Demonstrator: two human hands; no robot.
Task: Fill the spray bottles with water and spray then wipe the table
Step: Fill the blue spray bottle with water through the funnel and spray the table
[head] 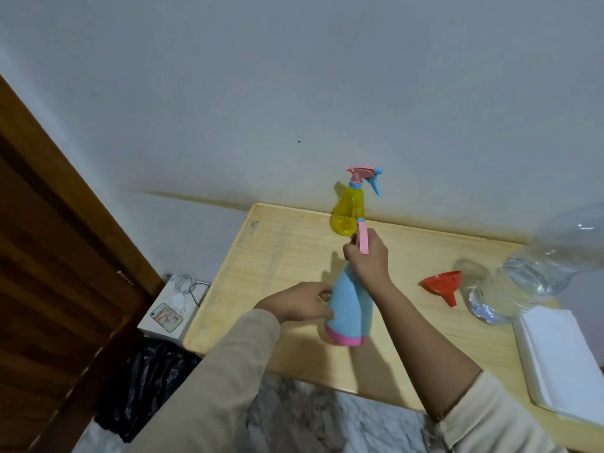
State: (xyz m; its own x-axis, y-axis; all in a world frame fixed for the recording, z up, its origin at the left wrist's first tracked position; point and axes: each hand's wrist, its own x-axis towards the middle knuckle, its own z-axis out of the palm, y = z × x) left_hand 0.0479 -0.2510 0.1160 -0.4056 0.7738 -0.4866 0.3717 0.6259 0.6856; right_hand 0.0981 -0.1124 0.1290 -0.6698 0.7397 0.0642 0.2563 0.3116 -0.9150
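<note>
Blue bottle (348,308) held; funnel (441,284), water jug (523,282) beside.

Bare table (277,256) left of the blue bottle (348,308); funnel (443,284) right.

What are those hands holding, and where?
Both hold the blue plastic spray bottle with a pink base: the right hand grips its pink spray head, the left hand its body.

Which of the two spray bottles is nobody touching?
The yellow spray bottle, standing alone far back on the table; the left hand and right hand hold the blue spray bottle.
</note>
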